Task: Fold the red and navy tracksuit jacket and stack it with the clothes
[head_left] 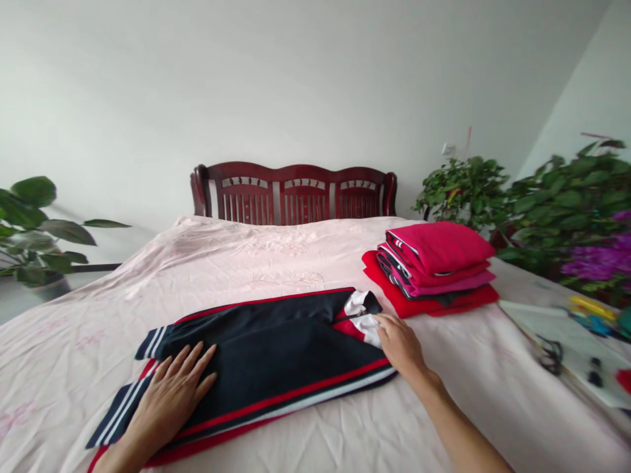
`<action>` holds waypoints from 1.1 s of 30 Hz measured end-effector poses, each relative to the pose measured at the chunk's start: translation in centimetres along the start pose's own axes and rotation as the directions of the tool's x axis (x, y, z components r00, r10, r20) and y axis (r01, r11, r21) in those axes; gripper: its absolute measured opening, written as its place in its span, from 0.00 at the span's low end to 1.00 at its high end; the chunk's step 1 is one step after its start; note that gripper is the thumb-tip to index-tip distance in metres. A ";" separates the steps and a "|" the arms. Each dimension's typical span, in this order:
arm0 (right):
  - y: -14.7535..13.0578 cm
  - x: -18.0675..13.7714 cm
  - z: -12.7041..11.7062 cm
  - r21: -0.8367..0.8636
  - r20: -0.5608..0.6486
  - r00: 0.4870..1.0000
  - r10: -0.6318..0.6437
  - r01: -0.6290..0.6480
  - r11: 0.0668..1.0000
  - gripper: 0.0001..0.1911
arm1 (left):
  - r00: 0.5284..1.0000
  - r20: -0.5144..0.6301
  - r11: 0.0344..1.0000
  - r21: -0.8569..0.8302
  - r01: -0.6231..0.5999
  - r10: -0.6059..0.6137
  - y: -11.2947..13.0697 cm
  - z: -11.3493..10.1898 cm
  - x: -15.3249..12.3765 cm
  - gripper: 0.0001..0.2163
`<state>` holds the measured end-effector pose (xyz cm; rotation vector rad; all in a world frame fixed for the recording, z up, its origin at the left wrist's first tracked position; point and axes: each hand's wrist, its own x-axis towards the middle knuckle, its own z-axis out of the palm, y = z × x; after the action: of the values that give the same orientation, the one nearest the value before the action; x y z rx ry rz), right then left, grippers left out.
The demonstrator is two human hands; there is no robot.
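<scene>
A navy track jacket with red and white side stripes lies folded lengthwise on the bed. Its white-striped ends point left, and its white-lined collar is at the right. My left hand rests flat on the jacket's left part, fingers spread. At the collar, the fingers of my right hand are bent together on the white fabric, gripping its edge; the fingertips are partly hidden. Some red fabric shows beneath the jacket along its near edge.
A stack of folded red, pink and dark clothes sits beyond my right hand. The bed has a pale pink sheet and a dark red wooden headboard. At right, a side surface holds glasses and small items near plants.
</scene>
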<state>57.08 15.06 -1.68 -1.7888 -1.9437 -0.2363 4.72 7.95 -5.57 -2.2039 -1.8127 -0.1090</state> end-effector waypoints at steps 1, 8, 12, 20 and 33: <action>0.9 -0.3 0.0 0.008 -0.012 0.998 0.067 -0.067 0.998 0.22 | 1.000 -0.014 1.000 -0.008 -0.002 0.002 0.0 0.1 0.0 0.25; 1.5 -1.1 -0.5 -0.088 -0.001 0.982 0.188 -0.187 0.978 0.22 | 0.998 -0.057 1.000 -0.028 0.002 -0.003 0.0 0.4 -0.1 0.25; -1.2 2.0 -2.1 -0.147 0.071 0.980 0.185 -0.173 0.974 0.21 | 0.999 -0.048 1.000 -0.026 0.014 -0.015 0.2 0.2 -0.1 0.24; -3.5 9.2 0.6 -0.187 0.256 0.895 0.366 -0.326 0.927 0.29 | 0.995 0.014 0.995 -0.016 0.102 -0.101 1.0 -0.9 0.4 0.26; -2.1 11.0 1.5 -0.253 0.167 0.923 0.346 -0.299 0.920 0.18 | 0.972 0.038 0.972 -0.011 0.234 -0.233 2.3 -3.0 0.8 0.25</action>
<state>54.38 25.22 2.45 -2.3356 -1.7715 -0.1624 7.48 7.51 -2.94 -2.0057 -2.0923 -0.1321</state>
